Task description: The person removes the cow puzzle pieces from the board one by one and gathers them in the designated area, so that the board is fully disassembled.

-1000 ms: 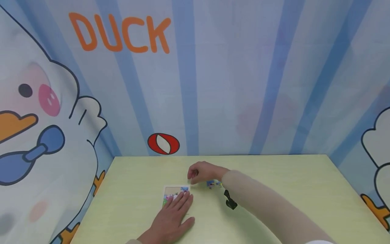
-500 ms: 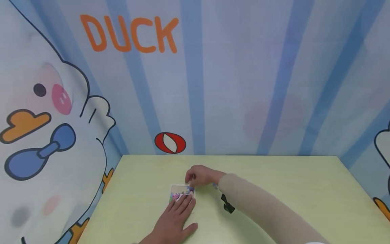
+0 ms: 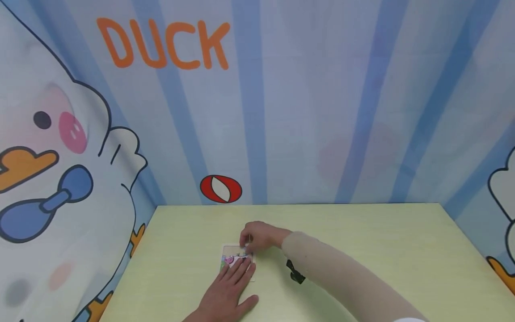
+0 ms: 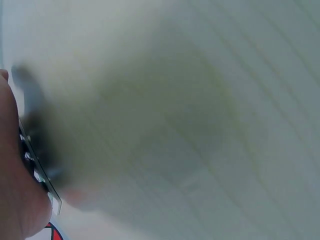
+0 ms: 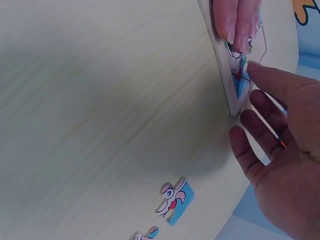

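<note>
My left hand (image 3: 229, 286) lies flat with straight fingers on a framed jigsaw puzzle (image 3: 227, 248), pressing its picture of cartoon figures. At the puzzle's far right corner my right hand (image 3: 261, 235) pinches a small blue puzzle piece (image 3: 246, 250) between thumb and index finger. The right wrist view shows the thumb (image 5: 270, 80) at the blue and red corner picture, inside the pale frame (image 5: 225, 75). There the other right-hand fingers curl loosely beyond the frame's edge, and the index finger is hidden. Only the side of the left hand (image 4: 22, 200) enters the left wrist view.
Two loose jigsaw pieces, one blue and white (image 5: 175, 202) and one partly cut off (image 5: 145, 234), lie on the pale wooden table (image 3: 362, 241). My right forearm (image 3: 342, 273) covers them in the head view. A striped duck-print backdrop (image 3: 297, 112) stands behind the table.
My right hand has moved left and slightly nearer, from beside the loose pieces to the puzzle's corner. The forearm now covers those pieces. The left hand stays on the puzzle.
</note>
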The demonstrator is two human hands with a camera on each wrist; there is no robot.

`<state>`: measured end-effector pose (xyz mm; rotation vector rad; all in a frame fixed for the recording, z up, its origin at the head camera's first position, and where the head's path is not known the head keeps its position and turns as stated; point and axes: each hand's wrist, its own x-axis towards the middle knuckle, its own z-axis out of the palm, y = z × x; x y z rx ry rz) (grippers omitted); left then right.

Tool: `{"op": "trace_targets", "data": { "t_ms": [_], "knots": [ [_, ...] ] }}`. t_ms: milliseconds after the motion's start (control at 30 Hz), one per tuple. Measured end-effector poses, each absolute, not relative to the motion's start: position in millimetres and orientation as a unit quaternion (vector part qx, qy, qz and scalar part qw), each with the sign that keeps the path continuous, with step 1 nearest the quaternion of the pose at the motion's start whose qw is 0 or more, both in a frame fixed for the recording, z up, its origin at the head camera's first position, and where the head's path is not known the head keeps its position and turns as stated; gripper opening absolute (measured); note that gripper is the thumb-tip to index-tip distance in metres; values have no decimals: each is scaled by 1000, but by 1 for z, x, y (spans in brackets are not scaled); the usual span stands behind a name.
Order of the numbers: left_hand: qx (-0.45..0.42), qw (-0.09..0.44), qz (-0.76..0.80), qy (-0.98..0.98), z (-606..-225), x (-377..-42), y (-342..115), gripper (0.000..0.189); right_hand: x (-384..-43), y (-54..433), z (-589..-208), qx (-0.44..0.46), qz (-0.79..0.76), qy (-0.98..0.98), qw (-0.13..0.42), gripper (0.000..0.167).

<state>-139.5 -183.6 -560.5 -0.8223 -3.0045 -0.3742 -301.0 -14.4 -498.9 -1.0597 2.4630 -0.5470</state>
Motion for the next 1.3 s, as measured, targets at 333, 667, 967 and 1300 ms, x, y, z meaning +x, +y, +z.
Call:
{"op": "trace_targets", "data": {
  "t_ms": [333, 667, 967, 1300],
  "knots": [
    [-272, 17, -124, -954, -565, -141, -186, 74, -302, -14, -501, -386, -190, 881, 197, 5],
    [-262, 6, -132, -956, -569, -142, -186, 76, -302, -12, -501, -413, -188, 870, 192, 8],
    [-250, -27, -141, -958, -562, -141, -185, 75, -302, -12, -503, -404, -190, 872, 198, 8],
    [-260, -6, -142, -955, -565, -140, -186, 74, -301, -12, -501, -403, -194, 871, 203, 10]
  ]
}}
